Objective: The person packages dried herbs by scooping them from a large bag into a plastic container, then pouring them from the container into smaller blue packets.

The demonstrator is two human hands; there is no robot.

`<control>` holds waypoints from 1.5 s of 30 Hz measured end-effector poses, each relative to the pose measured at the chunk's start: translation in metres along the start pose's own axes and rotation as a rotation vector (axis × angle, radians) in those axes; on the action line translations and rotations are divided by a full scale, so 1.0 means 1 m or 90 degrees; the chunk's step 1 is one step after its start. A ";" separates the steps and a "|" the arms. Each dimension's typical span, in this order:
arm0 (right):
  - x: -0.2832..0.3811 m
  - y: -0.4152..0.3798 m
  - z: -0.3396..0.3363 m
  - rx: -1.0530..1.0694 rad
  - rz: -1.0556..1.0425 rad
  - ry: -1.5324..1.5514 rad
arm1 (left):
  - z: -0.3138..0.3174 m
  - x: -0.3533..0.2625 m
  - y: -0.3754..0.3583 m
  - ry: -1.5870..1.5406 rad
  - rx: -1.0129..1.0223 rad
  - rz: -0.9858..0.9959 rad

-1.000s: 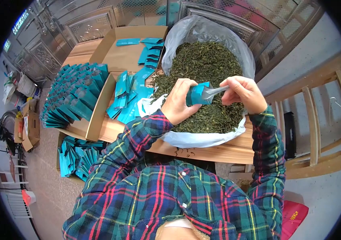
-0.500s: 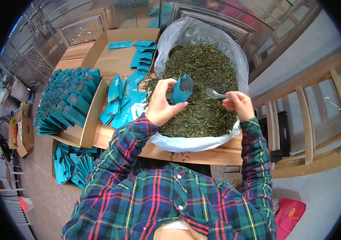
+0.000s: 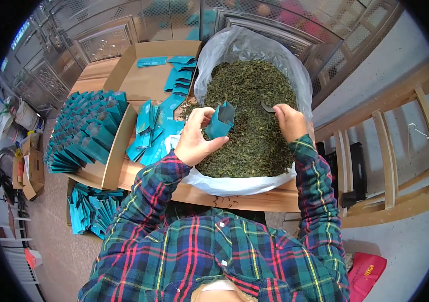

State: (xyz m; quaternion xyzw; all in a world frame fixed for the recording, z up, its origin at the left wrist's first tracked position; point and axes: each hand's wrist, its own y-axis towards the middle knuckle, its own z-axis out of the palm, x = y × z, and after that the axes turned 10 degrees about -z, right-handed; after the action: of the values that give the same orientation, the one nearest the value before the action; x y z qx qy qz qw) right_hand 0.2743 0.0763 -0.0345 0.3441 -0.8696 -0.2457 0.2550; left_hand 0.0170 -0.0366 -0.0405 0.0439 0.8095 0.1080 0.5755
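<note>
My left hand (image 3: 195, 137) holds a teal packet (image 3: 220, 121) between thumb and fingers, its open mouth facing up, over the left part of the dried leaves. In my right hand (image 3: 289, 122) is a spoon (image 3: 267, 107), its bowl down at the surface of the leaves. The heap of dried green leaves (image 3: 249, 83) fills a container lined with a whitish plastic bag (image 3: 239, 186). Loose flat teal packets (image 3: 149, 132) lie on the wooden table just left of my left hand.
A cardboard box (image 3: 110, 168) at the left holds many upright teal packets (image 3: 86, 126). Behind it, a shallow carton (image 3: 141, 80) has several flat packets. Another box of packets (image 3: 91, 209) stands below the table's left side. A wooden frame (image 3: 385, 151) is at the right.
My right hand has moved slightly up and left, and the spoon has turned and gone down to the leaves. My left hand and the packet have shifted left and a little lower.
</note>
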 end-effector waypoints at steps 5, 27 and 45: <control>-0.003 0.003 0.008 -0.042 -0.030 -0.055 | 0.004 -0.006 0.001 0.023 0.013 0.005; 0.067 0.017 -0.084 0.034 -0.093 0.218 | 0.002 -0.007 0.035 0.274 -0.033 0.149; 0.074 0.051 -0.093 0.294 0.248 0.680 | 0.012 -0.025 0.019 0.089 0.084 0.195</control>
State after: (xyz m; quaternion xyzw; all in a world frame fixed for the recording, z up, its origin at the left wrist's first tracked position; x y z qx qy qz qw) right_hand 0.2601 0.0320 0.0862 0.3009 -0.6994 0.2063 0.6146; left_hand 0.0355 -0.0214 -0.0170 0.1966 0.8368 0.1440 0.4903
